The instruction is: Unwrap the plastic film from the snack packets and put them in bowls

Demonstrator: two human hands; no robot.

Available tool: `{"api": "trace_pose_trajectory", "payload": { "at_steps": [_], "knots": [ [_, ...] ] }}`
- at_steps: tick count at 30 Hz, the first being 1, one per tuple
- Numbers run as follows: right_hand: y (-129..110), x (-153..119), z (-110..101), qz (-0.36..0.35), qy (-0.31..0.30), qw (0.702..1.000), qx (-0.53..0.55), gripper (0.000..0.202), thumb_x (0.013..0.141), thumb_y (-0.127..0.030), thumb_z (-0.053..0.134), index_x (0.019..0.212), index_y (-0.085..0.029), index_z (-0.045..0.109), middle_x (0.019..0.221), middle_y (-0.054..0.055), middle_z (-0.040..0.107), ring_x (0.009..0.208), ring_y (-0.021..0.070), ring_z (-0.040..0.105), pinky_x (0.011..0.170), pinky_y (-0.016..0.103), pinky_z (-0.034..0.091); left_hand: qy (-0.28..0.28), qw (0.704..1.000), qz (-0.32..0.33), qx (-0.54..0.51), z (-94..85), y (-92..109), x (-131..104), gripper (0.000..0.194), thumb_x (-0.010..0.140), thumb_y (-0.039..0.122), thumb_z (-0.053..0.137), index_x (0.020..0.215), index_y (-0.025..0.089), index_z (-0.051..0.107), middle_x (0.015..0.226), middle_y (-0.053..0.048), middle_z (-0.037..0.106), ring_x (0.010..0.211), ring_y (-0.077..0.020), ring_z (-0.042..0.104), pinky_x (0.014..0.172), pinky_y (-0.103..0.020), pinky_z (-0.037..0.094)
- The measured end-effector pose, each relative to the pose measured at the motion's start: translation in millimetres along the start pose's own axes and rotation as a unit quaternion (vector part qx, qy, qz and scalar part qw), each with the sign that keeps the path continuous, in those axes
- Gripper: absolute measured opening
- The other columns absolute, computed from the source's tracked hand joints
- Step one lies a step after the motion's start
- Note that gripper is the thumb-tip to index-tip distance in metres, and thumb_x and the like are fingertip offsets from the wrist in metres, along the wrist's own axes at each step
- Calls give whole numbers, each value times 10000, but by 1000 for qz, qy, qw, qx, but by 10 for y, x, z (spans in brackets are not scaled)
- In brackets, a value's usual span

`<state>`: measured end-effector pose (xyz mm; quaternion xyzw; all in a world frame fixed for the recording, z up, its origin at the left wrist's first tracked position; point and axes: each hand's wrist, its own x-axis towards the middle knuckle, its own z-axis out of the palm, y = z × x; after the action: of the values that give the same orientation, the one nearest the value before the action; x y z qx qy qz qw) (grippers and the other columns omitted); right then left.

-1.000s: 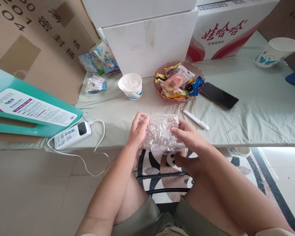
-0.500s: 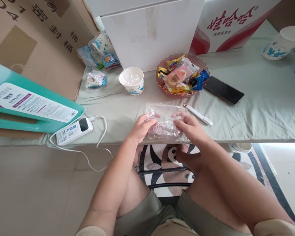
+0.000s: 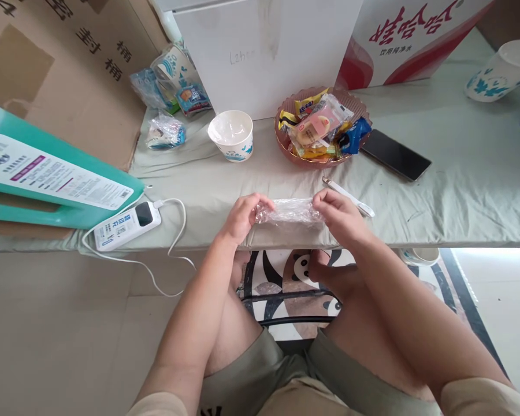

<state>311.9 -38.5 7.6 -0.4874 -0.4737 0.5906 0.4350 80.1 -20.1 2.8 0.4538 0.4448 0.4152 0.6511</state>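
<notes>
Between my two hands a clear plastic wrapper [image 3: 289, 212] is stretched into a crinkled strip, over the front part of the cloth-covered table. My left hand [image 3: 244, 215] pinches its left end, and my right hand [image 3: 335, 212] pinches the right end. Just beyond my right hand lies a white pen-like tool [image 3: 356, 202] with a metal tip, partly hidden by that hand. Farther back stands a pink ribbed bowl [image 3: 301, 160] heaped with wrapped snacks [image 3: 316, 127]. To its left is a white paper cup [image 3: 231, 138] with clear plastic inside.
A black phone [image 3: 396, 155] lies right of the bowl. At left are a power bank [image 3: 127, 225] with a white cable, a green jug [image 3: 69, 179] and snack packets [image 3: 167, 132]. White boxes [image 3: 268, 63] stand behind. Another paper cup [image 3: 500, 72] is at far right.
The wrapper lay spread and crumpled on the table; now it is gathered into a narrow strip pulled between both hands. My hands have moved slightly apart.
</notes>
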Motion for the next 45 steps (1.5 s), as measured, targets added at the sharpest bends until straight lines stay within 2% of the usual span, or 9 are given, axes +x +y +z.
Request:
{"api": "trace_pose_trajectory", "payload": {
  "at_steps": [4,9,13,16,23,26,31,38,45],
  "knots": [
    [58,16,31,25,26,999,30,487,660,-306,782,1072,-262,527,751,-51,594,677,145,539,669,299,431,78,984,43,154,-40,-92,53,227,686,198,724,908,207,677,822,6,645,679,-117,586,632,-241,460],
    [18,-10,110,-24,149,985,-86,131,735,-303,616,781,-238,512,678,-46,487,636,128,424,622,284,345,276,907,210,238,85,-164,26,156,778,193,687,926,215,640,978,-41,649,891,-167,622,822,-290,507],
    [11,-81,234,-29,38,998,-50,154,775,-340,611,749,-238,499,707,-30,501,664,143,455,665,300,401,44,976,148,151,391,-205,-76,398,856,397,734,1205,236,628,1245,-89,666,1162,-225,623,975,-316,499],
    [57,-96,252,-2,-30,998,56,194,791,-393,610,766,-242,490,699,-31,483,651,148,469,680,315,434,-62,993,80,58,518,-199,-76,435,859,472,733,1198,214,640,1151,-86,705,1042,-218,662,893,-299,511],
    [95,-52,114,-103,49,989,-93,458,776,-383,782,1170,-287,568,1311,66,602,1205,233,575,995,374,464,-27,987,61,145,346,-74,-38,226,826,399,717,855,175,702,812,-19,644,770,-161,577,706,-261,438],
    [123,-76,149,-43,-21,988,-145,363,803,-415,755,1095,-260,603,1084,48,670,959,219,626,826,357,483,-40,986,53,155,278,-59,-59,183,806,356,705,797,176,671,738,6,607,695,-136,539,652,-254,409],
    [-46,-22,241,-49,83,974,-204,220,767,-362,720,866,-250,558,751,-14,568,637,156,488,616,318,391,92,992,79,45,95,-12,14,187,753,300,717,893,193,653,869,-7,666,772,-133,624,711,-252,467],
    [-1001,955,794,-237,134,859,-435,173,754,-170,641,863,-254,536,840,28,592,793,203,551,757,362,463,211,973,87,-41,-158,138,103,63,789,242,631,749,203,601,660,42,550,610,-100,514,638,-252,435],
    [-994,2249,1520,-127,-120,750,-638,157,709,-71,695,790,-200,658,876,44,666,980,288,658,897,450,505,194,977,72,-50,-198,195,25,125,811,235,618,702,199,569,625,43,522,615,-101,472,652,-256,414]
  ]
}}
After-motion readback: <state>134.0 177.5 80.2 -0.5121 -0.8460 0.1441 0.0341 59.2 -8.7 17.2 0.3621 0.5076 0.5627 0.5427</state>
